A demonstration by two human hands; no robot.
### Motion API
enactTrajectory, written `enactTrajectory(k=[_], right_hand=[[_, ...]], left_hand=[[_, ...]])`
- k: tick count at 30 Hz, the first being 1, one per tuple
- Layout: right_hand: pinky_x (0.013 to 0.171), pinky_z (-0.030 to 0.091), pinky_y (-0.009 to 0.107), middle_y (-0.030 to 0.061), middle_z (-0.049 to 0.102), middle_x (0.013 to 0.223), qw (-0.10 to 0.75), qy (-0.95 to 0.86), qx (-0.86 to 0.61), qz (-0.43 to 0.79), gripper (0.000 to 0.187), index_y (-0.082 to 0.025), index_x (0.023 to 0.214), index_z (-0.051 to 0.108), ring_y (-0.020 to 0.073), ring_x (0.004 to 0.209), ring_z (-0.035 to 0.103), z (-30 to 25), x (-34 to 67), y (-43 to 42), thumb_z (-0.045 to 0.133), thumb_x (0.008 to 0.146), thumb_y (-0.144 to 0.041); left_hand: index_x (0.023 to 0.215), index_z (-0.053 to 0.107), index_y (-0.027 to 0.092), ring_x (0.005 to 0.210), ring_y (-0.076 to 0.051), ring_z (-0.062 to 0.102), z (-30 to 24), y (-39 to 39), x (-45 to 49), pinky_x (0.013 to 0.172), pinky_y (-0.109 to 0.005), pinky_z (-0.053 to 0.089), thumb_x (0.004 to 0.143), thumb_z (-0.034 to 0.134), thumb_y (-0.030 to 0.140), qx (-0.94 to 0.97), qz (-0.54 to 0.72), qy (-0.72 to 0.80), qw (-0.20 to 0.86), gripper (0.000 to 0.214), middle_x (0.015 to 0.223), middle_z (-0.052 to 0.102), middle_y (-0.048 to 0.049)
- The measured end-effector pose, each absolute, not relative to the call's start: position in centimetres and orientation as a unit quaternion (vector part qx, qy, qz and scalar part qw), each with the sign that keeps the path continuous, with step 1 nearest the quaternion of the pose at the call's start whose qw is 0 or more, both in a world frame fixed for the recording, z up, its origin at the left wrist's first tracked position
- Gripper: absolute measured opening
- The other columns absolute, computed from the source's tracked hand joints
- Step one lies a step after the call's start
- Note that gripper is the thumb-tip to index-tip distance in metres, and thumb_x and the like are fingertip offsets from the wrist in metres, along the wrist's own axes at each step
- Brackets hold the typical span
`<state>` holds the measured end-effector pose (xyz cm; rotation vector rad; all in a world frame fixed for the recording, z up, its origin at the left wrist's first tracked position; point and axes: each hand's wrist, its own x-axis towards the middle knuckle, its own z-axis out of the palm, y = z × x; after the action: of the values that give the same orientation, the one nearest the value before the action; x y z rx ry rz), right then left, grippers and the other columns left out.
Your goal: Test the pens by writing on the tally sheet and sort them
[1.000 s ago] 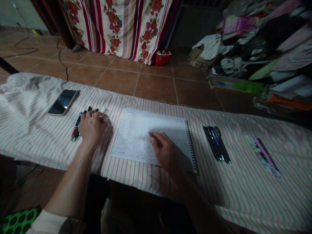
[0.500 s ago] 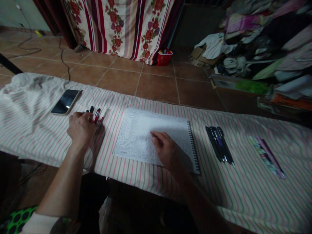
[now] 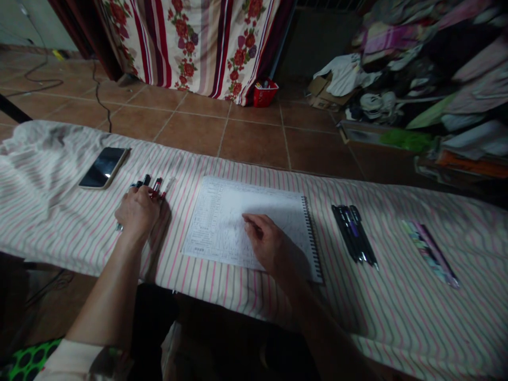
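1. Right at the near edge, the left hand [image 3: 137, 211] is down on a bunch of pens [image 3: 156, 186], fingers curled over them, with dark and red caps poking out past the knuckles. Gripping them or just lying across them? From this view you cannot tell.
2. Over to the right hand [image 3: 264, 243]: it's half closed on a printed form [image 3: 214, 222], with the fingertips [image 3: 246, 219] down on the paper. Is anything pinched in there? The fingers hide it, so you cannot tell.
3. The form lies in the middle of a striped cloth [image 3: 47, 211], on a notepad with its spiral binding [image 3: 315, 243] along the right edge. Dense columns of print run down its left side, but any handwriting is too dim to make out.
4. So where do things stand? One bunch of pens is under the left hand, a second sits untouched in a tight row, and how much of the form is filled in cannot be told.
5. That second row, black pens [image 3: 353, 234], lies right of the notepad, with a patterned pen packet [image 3: 431, 253] beyond it.
6. Up left, a smartphone [image 3: 103, 168] lies face up on the cloth.
7. Farther out: brown floor tiles [image 3: 254, 143], a small red basket [image 3: 265, 94], a floral sheet [image 3: 194, 47] and a heap of clothes [image 3: 432, 58].
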<state>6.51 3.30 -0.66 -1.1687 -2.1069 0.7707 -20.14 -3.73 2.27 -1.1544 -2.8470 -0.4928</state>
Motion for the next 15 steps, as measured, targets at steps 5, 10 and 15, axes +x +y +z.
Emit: enactTrajectory(k=[5, 10, 15], right_hand=[[0.084, 0.053, 0.035, 0.0068, 0.069, 0.098, 0.299, -0.794, -0.439, 0.295, 0.025, -0.022, 0.100, 0.066, 0.0194, 0.090, 0.066, -0.5, 6.6, 3.4, 0.046, 0.085, -0.021], [0.082, 0.054, 0.034, 0.0063, 0.069, 0.096, 0.311, -0.788, -0.433, 0.309, 0.025, -0.023, 0.098, 0.067, 0.0186, 0.090, 0.066, -0.7, 6.6, 3.5, 0.046, 0.084, -0.019], [0.083, 0.053, 0.033, 0.0066, 0.068, 0.097, 0.321, -0.781, -0.431, 0.318, 0.024, -0.023, 0.097, 0.066, 0.0182, 0.090, 0.066, -0.9, 6.6, 3.6, 0.047, 0.084, -0.019]], left_hand=[[0.104, 0.061, 0.017, 0.097, -0.037, 0.055, 2.8, -3.3, -19.6, 0.071, -0.051, 0.044, 0.087, 0.042, 0.032, -0.355, -0.135, -0.925, 0.008, 0.030, 0.101, 0.061, -0.0169], [0.102, 0.065, 0.016, 0.102, -0.039, 0.054, 3.5, -2.5, -18.4, 0.072, -0.050, 0.045, 0.081, 0.044, 0.022, -0.346, -0.153, -0.924, 0.063, 0.031, 0.103, 0.061, -0.0197], [0.099, 0.067, 0.015, 0.090, -0.029, 0.059, 3.5, -0.8, -16.7, 0.079, -0.042, 0.046, 0.078, 0.046, 0.024, -0.370, -0.246, -0.895, 0.045, 0.031, 0.099, 0.063, -0.0140]])
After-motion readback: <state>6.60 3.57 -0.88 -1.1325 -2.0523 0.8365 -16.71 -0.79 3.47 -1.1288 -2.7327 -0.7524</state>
